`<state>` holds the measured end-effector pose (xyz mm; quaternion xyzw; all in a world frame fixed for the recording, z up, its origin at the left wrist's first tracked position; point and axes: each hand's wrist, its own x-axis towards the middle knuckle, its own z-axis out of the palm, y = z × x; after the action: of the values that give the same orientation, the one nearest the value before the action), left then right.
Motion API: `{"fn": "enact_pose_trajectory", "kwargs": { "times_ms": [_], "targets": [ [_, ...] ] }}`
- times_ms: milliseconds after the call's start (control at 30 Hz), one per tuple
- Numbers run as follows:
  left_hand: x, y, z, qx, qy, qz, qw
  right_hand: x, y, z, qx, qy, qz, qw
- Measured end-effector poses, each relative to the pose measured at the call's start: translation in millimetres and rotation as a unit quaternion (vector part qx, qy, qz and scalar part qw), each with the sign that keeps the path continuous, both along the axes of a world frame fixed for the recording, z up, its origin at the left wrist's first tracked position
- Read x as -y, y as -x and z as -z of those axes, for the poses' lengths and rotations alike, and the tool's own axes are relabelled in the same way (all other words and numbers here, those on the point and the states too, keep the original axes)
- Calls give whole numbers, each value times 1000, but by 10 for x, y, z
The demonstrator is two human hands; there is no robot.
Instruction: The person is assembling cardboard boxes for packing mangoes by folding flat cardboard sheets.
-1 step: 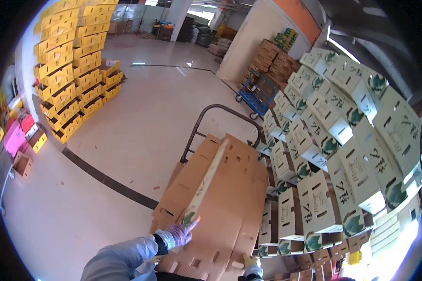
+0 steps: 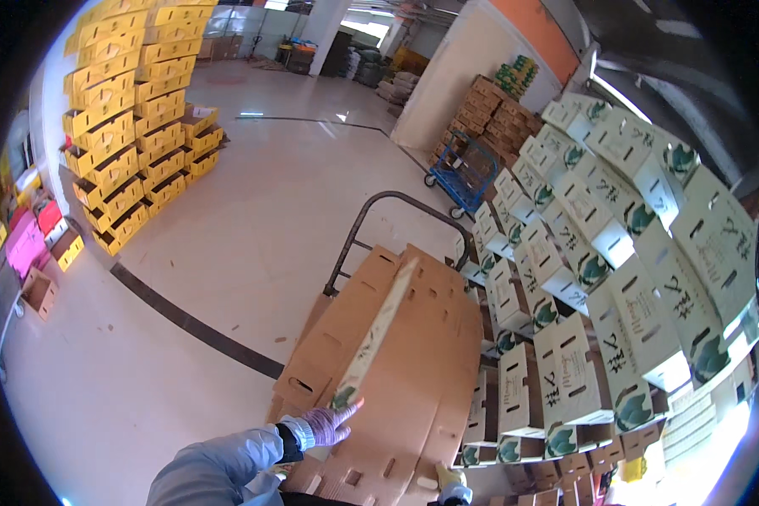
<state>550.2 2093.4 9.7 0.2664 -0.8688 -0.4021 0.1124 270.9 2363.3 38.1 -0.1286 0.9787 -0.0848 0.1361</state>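
Cardboard [image 2: 413, 363] is piled, still flat, under the left hand [image 2: 327, 424], fingers apart; the right hand's [image 2: 451, 478] grip cannot be told.

Head-worn fisheye (left of two) looks forward and down over nearby cardboard [image 2: 409, 354].

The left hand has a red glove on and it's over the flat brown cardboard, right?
Not quite: the left hand wears a purple glove, not a red one, as the head view shows. It is over the flat brown cardboard.
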Motion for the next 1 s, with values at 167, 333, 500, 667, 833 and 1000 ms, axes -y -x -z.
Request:
{"fn": "enact_pose_trajectory", "kwargs": {
  "times_ms": [167, 333, 500, 667, 833, 1000],
  "targets": [
    [185, 65, 230, -69, -163, 201, 964, -370, 156, -146, 171, 141, 43, 974],
    [285, 204, -377, 3, 174, 315, 933, 303, -418, -952, -14, 142, -147, 979],
    [435, 255, -381, -233, 461, 291, 805, 600, -621, -680, -124, 115, -238, 957],
    [500, 427, -349, -132, 460, 369, 797, 602, -497, -610, -43, 174, -238, 954],
    [311, 443, -351, -126, 460, 349, 807, 568, -428, -521, 10, 120, -222, 967],
    [167, 242, -266, -52, 461, 402, 789, 13, -95, -90, 130, 311, -251, 907]
  ]
}}
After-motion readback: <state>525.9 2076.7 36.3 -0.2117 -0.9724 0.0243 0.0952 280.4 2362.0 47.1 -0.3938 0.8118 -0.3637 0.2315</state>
